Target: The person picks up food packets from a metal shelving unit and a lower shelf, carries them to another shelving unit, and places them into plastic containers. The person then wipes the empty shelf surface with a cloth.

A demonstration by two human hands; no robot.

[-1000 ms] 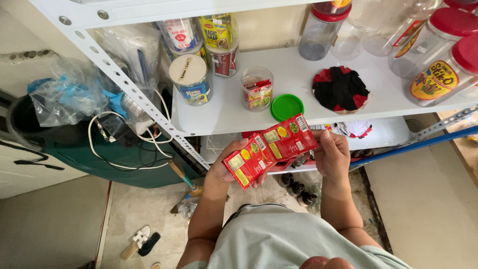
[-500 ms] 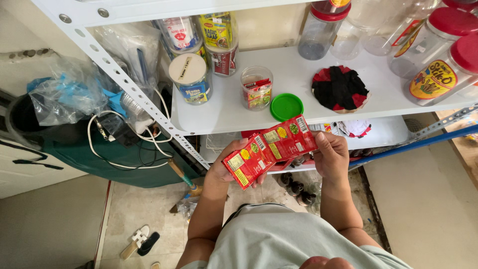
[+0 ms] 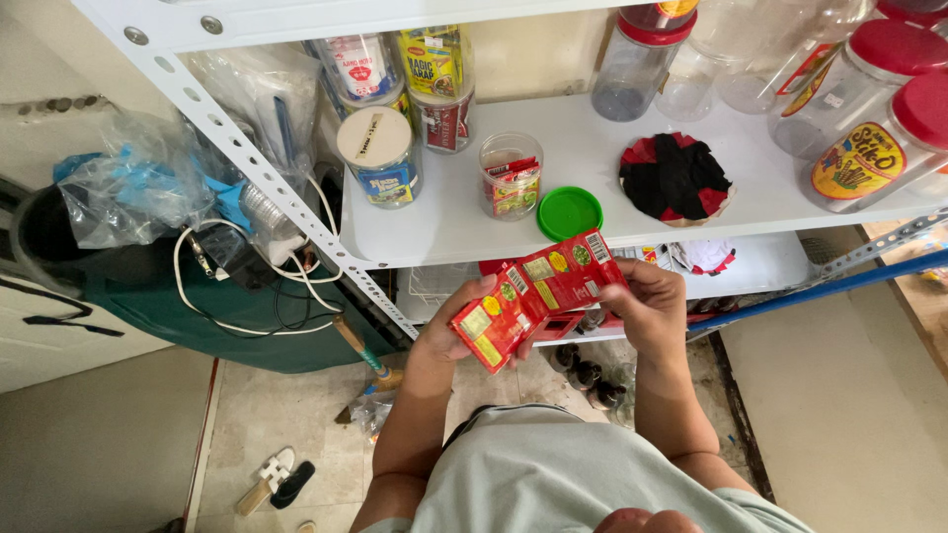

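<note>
Both hands hold a red carton [image 3: 533, 306] in front of the white shelf [image 3: 454, 232] — the left hand [image 3: 449, 336] pinching its lower end, the right hand [image 3: 647, 311] gripping its upper end with curled fingers. Just above it on the shelf lies a green lid [image 3: 569, 212], beside an open clear jar [image 3: 511, 175].

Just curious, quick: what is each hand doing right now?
Left hand: closed on one end of the red packets.
Right hand: closed on the other end of them.
</note>
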